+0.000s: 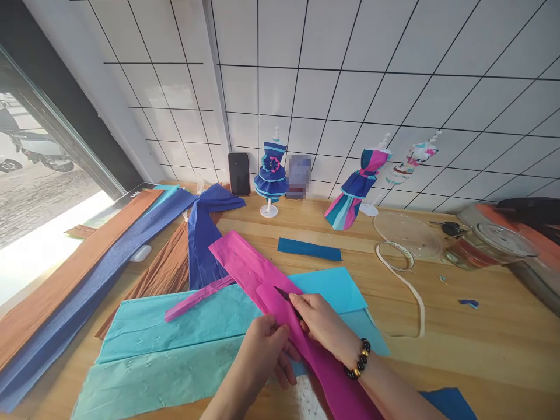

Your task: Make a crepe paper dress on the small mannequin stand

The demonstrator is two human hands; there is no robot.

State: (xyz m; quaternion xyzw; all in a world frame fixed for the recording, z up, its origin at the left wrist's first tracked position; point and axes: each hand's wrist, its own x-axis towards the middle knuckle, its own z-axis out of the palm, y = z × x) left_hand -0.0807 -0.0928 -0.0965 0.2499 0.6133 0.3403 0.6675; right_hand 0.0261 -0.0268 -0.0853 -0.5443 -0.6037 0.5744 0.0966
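Observation:
A long magenta strip of crepe paper (249,262) runs slantwise across the table in front of me. My left hand (268,344) pinches its left edge between thumb and fingers. My right hand (321,321) is closed around dark scissors (282,293); the pointed blade lies over the magenta paper, while the handles are hidden by my fingers. Beneath the strip are turquoise crepe sheets (161,321) and a brighter blue sheet (330,289). A narrow magenta piece (199,298) rests on the turquoise sheet, left of the strip.
Blue (166,213) and brown (83,254) strips lie left. Dressed miniature mannequins (270,175) and a phone (238,174) stand by the tiled wall. A teal strip (309,249) lies mid-table. To the right are a tape measure (413,291) and a glass jar (490,248).

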